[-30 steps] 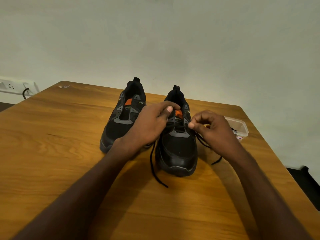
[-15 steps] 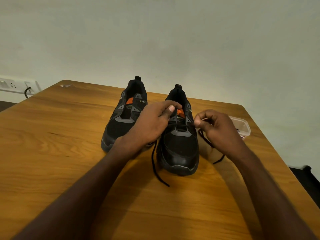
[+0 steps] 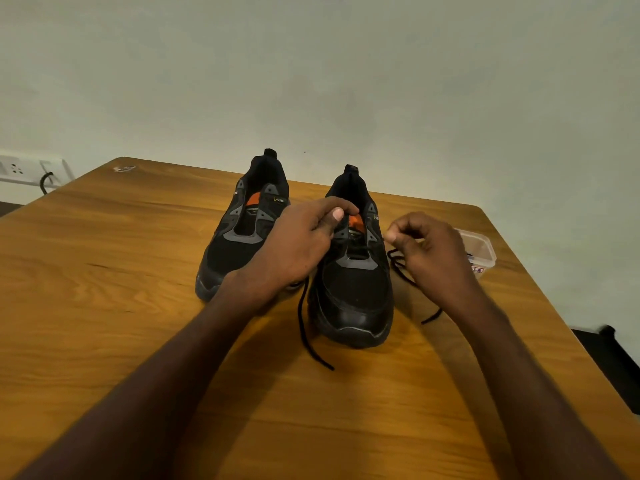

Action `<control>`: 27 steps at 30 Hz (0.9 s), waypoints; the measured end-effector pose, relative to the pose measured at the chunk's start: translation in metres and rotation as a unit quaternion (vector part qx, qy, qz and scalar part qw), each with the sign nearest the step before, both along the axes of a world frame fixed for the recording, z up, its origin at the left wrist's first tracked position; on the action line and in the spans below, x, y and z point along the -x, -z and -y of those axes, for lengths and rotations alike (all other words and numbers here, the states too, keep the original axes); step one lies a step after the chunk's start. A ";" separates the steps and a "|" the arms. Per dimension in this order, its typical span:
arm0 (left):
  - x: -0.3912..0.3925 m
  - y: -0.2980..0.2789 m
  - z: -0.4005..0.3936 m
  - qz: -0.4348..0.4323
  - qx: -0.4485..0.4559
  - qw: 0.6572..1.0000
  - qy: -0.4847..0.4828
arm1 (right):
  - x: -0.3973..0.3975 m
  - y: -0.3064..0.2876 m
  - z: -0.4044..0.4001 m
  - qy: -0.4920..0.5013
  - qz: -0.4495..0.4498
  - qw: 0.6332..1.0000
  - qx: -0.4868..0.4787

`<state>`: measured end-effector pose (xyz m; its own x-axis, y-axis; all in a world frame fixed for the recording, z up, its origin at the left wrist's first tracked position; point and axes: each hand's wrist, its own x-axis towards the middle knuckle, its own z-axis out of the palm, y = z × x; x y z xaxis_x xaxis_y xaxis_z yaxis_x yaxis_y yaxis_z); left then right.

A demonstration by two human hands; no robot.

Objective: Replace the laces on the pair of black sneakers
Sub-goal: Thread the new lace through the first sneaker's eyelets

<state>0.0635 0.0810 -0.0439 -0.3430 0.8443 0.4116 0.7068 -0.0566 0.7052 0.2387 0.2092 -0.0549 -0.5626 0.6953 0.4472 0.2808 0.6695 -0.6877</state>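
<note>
Single head-worn view, facing forward and down, seemingly near the table

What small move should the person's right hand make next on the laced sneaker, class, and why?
Probably feed the pinched tip of the thin black lace into the next open eyelet of the black right-side sneaker. The right hand pinches that lace beside the shoe, only the lowest eyelets look laced, and the left hand holds the tongue area.

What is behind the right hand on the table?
A clear plastic container sits behind the right hand, which hides its near-left part; something dark lies inside, but I cannot identify it.
</note>
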 end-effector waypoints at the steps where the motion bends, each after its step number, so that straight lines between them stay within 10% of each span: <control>1: 0.000 0.000 0.000 0.002 0.001 1.000 0.002 | 0.000 0.000 0.000 0.059 -0.049 0.997 0.001; 4: 0.001 0.000 0.001 -0.003 0.000 1.000 0.003 | -0.005 -0.004 -0.003 0.142 -0.134 0.981 -0.015; 11: 0.001 0.001 0.001 -0.010 0.007 1.000 0.011 | -0.007 -0.006 -0.002 -0.052 0.067 0.995 -0.047; 27: 0.008 -0.006 0.002 -0.011 0.067 0.995 0.066 | -0.008 -0.007 0.001 -0.016 0.077 0.994 -0.069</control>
